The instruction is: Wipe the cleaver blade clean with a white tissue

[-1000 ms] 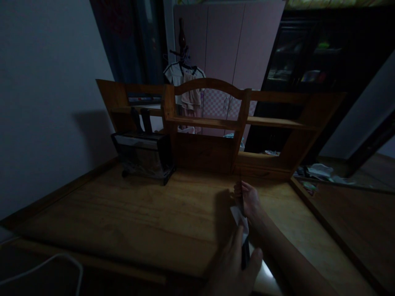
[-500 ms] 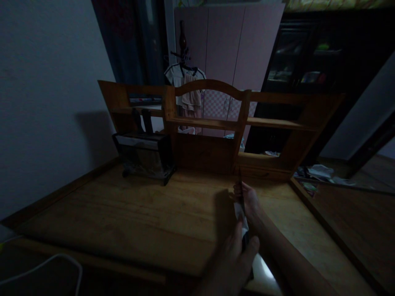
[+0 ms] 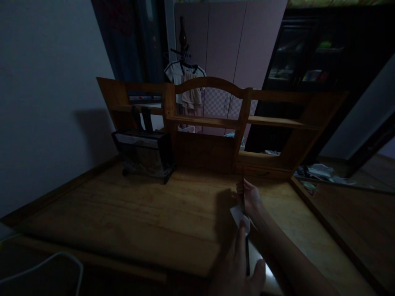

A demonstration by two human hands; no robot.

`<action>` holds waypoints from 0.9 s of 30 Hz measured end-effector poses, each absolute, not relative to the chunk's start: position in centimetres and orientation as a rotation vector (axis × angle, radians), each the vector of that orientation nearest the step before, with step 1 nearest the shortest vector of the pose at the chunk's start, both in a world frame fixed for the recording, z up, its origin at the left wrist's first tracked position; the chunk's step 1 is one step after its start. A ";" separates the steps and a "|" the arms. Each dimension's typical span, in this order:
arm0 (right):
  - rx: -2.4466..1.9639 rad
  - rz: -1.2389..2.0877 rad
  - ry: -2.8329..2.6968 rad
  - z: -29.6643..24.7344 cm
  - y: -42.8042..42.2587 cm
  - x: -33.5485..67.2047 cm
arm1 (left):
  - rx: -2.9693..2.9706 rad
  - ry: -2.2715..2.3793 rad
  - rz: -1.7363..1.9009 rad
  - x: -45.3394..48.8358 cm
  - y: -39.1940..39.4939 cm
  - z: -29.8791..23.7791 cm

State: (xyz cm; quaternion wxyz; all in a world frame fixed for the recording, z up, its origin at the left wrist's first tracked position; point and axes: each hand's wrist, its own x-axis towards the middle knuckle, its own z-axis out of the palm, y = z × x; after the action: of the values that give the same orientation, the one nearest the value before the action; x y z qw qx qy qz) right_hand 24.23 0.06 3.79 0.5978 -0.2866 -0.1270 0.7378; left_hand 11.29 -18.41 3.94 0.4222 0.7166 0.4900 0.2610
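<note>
Head view, dim and looking down on a wooden desk (image 3: pixel 138 213). Shows both hands low and right of centre in the frame, sharing one thin dark stick (image 3: pixel 247 253) that runs up the picture from the bottom edge toward the desk's back. Has the left hand (image 3: pixel 239 267) at the very bottom, forefinger laid along the stick and thumb pressed in from the right, pinching the near end, probably so as to steady it. Has the right hand (image 3: pixel 253 199) higher up, fingers curled shut about the far part of the stick, the tip poking out just above them. Finds a white scrap (image 3: pixel 239 214), paper or cloth, folded against the stick between the two hands, touching the heel of the right one; cannot tell whether pinched there or merely draped. Keeps the stick lifted off the wood, to judge by the shadow to its left. Catches a pale glare at the bottom edge beneath the forearm, too blurred to name. Places a dark rack (image 3: pixel 143 154) left of centre under a wooden hutch (image 3: pixel 210 121), with hung clothes (image 3: pixel 188 88) and a pink wardrobe (image 3: pixel 228 41) behind, and a white cable (image 3: pixel 46 263) at lower left.
</note>
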 end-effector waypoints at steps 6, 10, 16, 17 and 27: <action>-0.680 1.714 -0.291 3.5 -0.1 24.0 | 1.814 1.263 0.678 11.4 -18.7 4.0; -0.656 1.741 -0.295 3.3 0.2 24.1 | 1.759 1.226 0.607 10.7 -18.3 5.4; -0.636 1.751 -0.285 3.5 0.3 24.1 | 1.708 1.132 0.593 9.9 -17.9 6.8; -0.633 1.753 -0.287 3.4 0.3 24.1 | 1.705 1.130 0.592 9.9 -17.8 6.8; -0.629 1.727 -0.356 3.0 0.5 24.2 | 1.736 1.098 0.681 10.4 -17.4 6.0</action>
State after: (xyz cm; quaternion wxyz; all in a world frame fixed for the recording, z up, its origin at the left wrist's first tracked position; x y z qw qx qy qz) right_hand 24.23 0.49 3.00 0.5932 -0.2705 -0.1529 0.7427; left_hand 10.42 -17.41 5.98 0.4695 0.7083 0.4480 0.2779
